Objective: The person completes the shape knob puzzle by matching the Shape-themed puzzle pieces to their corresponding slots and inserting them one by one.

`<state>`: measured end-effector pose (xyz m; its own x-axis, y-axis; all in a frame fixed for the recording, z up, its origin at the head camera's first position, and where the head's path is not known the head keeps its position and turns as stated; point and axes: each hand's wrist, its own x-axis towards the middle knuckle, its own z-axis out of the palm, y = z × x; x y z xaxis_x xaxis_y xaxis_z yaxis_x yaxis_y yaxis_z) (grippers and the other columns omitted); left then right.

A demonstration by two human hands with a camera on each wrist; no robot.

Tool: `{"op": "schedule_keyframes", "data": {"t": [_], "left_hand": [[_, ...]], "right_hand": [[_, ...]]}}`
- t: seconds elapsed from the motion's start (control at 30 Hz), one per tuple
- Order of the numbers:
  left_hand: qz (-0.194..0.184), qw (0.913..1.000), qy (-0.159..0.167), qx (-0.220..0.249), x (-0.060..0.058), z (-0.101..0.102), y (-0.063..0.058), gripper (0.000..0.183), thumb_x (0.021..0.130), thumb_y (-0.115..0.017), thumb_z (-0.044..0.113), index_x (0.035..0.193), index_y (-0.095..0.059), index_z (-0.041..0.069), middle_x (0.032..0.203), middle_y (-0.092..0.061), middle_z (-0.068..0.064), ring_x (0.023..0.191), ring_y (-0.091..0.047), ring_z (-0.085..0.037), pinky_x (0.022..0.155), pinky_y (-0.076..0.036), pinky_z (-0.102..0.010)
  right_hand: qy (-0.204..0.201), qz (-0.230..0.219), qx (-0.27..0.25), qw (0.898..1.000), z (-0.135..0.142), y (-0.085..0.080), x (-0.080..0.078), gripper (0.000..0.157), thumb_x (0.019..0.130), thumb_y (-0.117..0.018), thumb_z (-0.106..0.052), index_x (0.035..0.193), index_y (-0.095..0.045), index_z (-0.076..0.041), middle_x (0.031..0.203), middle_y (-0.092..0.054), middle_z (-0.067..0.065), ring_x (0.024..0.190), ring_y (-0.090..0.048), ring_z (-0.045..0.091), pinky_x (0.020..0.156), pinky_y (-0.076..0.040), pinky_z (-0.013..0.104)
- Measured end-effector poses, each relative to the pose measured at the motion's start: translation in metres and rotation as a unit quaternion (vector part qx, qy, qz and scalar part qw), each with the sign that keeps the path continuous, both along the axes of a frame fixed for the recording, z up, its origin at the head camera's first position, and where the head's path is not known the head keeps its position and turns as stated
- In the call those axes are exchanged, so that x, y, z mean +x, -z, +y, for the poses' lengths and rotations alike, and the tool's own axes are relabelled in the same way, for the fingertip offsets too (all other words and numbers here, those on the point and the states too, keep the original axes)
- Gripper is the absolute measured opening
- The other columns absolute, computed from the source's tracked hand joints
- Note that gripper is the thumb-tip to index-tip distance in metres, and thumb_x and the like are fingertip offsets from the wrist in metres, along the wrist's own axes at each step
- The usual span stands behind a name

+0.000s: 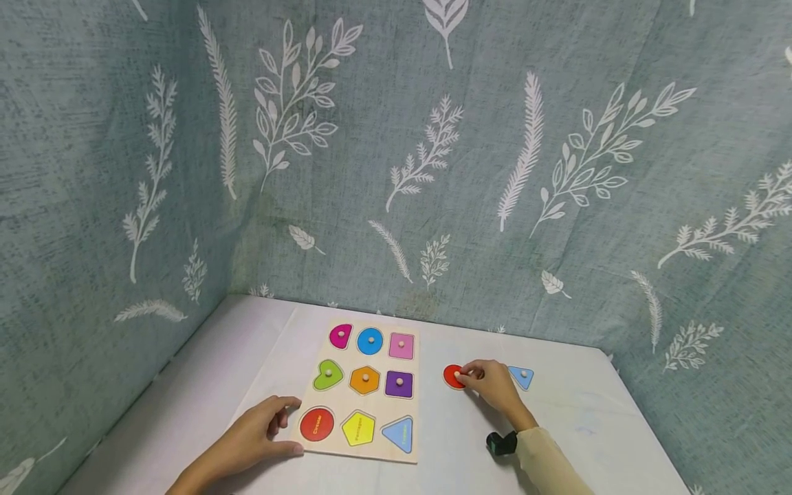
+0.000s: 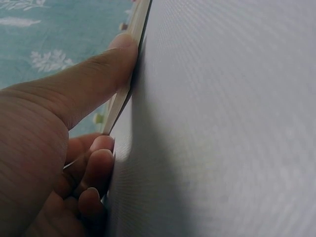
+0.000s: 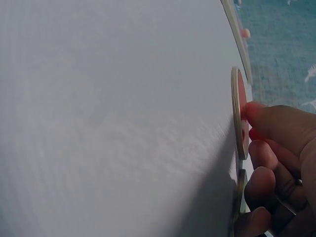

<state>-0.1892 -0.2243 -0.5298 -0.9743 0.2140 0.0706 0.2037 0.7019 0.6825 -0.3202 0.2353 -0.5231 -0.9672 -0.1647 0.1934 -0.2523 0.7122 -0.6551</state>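
A wooden shape-puzzle board [image 1: 379,356] lies on the white table. My left hand [image 1: 256,436] holds its near left corner, thumb and fingers against the edges; in the left wrist view the thumb [image 2: 106,66] touches the board's edge. Right of the board, my right hand [image 1: 495,388] pinches the knob of a round red puzzle piece [image 1: 450,376]. In the right wrist view that red disc [image 3: 239,113] shows edge-on; whether it is off the table I cannot tell. A blue triangle piece [image 1: 523,378] lies just beyond the right hand. Another piece's edge [image 3: 241,195] shows beside the fingers, mostly hidden.
Several knobbed pieces sit in the board's two far rows. The near row shows knobless printed shapes: red circle [image 1: 317,423], yellow pentagon [image 1: 359,428] and blue triangle [image 1: 399,434]. A black device [image 1: 501,443] is at the right wrist. Leaf-patterned cloth [image 1: 383,172] stands behind the table.
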Motion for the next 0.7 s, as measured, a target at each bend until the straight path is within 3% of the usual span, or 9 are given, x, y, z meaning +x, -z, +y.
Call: {"op": "schedule_keyframes", "data": {"t": [0.7], "left_hand": [[-0.016, 0.9998, -0.011, 0.009, -0.0009, 0.0009, -0.0007, 0.079, 0.065, -0.097, 0.038, 0.127, -0.063, 0.002, 0.087, -0.049, 0.004, 0.078, -0.046, -0.008, 0.066, -0.042, -0.023]], "right_hand": [[-0.007, 0.014, 0.019, 1.000, -0.0058, 0.0048, -0.0026, 0.010, 0.089, -0.082, -0.017, 0.083, -0.074, -0.014, 0.063, -0.054, -0.008, 0.060, -0.048, 0.010, 0.055, -0.038, 0.025]]}}
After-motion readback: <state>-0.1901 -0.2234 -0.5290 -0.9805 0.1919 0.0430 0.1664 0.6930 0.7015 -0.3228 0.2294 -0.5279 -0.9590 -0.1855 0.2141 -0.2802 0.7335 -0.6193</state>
